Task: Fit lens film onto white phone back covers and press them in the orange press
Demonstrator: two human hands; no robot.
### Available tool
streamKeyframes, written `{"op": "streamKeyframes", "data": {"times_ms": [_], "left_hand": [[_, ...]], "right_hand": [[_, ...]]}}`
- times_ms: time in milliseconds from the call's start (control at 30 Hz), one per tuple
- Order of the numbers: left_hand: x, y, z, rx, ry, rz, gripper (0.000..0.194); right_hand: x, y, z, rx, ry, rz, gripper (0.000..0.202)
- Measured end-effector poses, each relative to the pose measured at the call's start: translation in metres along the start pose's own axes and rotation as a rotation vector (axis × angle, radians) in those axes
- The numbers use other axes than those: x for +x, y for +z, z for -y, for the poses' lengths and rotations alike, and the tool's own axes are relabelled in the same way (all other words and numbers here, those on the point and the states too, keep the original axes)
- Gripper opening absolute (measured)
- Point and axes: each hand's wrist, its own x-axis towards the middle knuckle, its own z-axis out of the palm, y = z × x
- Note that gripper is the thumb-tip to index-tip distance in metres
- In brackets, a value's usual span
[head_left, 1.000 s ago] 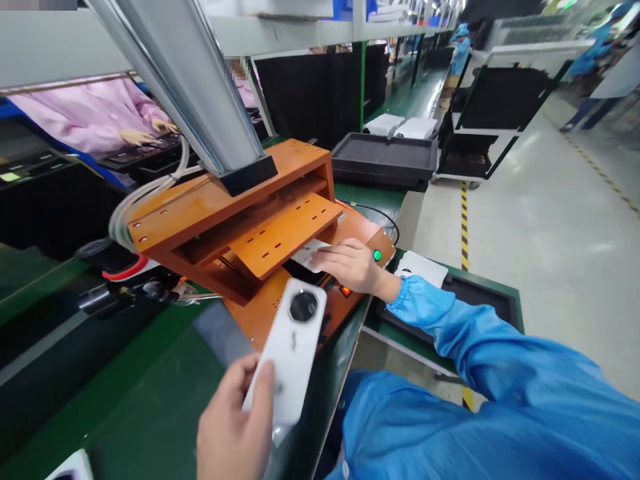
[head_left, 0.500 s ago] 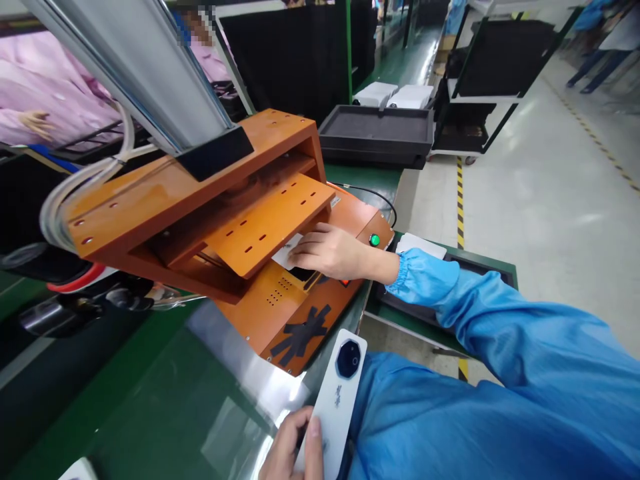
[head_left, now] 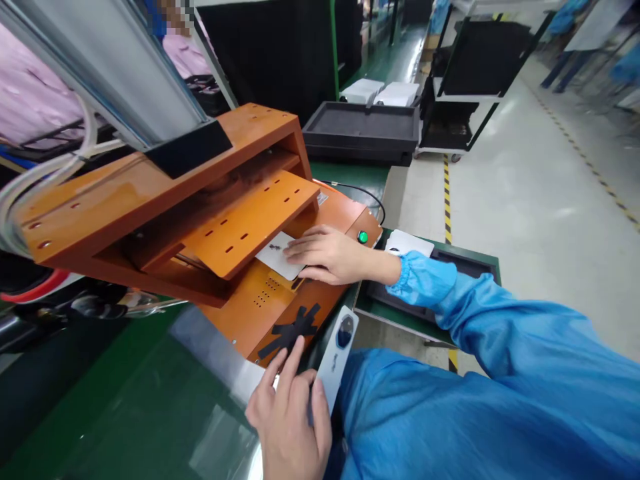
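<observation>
Holding a white rounded-rectangular phone [head_left: 334, 365] by its lower end, clamped in the left grip [head_left: 290, 420], with round dark camera [head_left: 345, 331] clear and two fingers [head_left: 291, 365] stretched near black tape strips [head_left: 296, 325]. Touching with the loosely bent right grip [head_left: 333, 257] the right end of a flat white panel [head_left: 275, 255] on an orange metal press [head_left: 235, 317]; cannot tell whether pinched.

1. Machine [head_left: 257, 123]: orange paint, seemingly over metal, smooth with a soft gloss.
2. Cylinder [head_left: 120, 63]: silvery metal, satin faces.
3. Hose [head_left: 90, 127]: milky, translucent plastic, smooth.
4. Tape [head_left: 293, 328]: black, matt.
5. Phone with the dark lens [head_left: 331, 373]: pale, smooth, satin back; the lens [head_left: 345, 331] looks glassy.
6. Phone on the machine [head_left: 275, 257]: white, smooth.
7. Sleeve [head_left: 505, 313]: thin blue cloth, creased, faint sheen.
8. Bench [head_left: 130, 407]: green, smooth, glossy.
9. Tray [head_left: 360, 120]: dull black.
10. Floor [head_left: 530, 207]: pale, polished.
</observation>
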Motion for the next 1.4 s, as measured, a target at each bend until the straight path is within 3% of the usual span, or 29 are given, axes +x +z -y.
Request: {"op": "streamKeyframes", "data": {"times_ms": [133,200,267,367,900,1000,1100,1267,1400], "left_hand": [[0.003,0.017,0.006,0.114,0.048,-0.094,0.01],[0.001,0.023,0.009,0.14,0.07,-0.123,0.011],[-0.002,0.026,0.01,0.151,0.083,-0.136,0.011],[-0.003,0.025,0.009,0.167,0.082,-0.122,0.011],[-0.001,0.022,0.005,0.203,0.055,-0.108,0.006],[-0.001,0.022,0.004,0.2,0.056,-0.105,0.005],[0.0,0.023,0.005,0.198,0.059,-0.109,0.004],[-0.001,0.023,0.006,0.206,0.072,-0.112,0.005],[-0.003,0.023,0.008,0.225,0.072,-0.1,0.006]], "right_hand": [[-0.066,0.005,0.0,0.001,0.498,-0.519,0.031],[-0.1,0.01,-0.005,-0.067,0.635,-0.601,0.031],[-0.126,0.016,-0.01,-0.116,0.632,-0.535,0.032],[-0.144,0.025,-0.017,-0.177,0.566,-0.419,0.036],[-0.146,0.029,-0.03,-0.241,0.436,-0.342,0.045],[-0.138,0.024,-0.024,-0.225,0.449,-0.388,0.04],[-0.11,0.011,-0.005,-0.185,0.481,-0.453,0.036],[-0.032,-0.001,0.03,-0.127,0.238,-0.19,0.043],[0.002,0.003,0.032,-0.138,0.163,-0.076,0.053]]}}
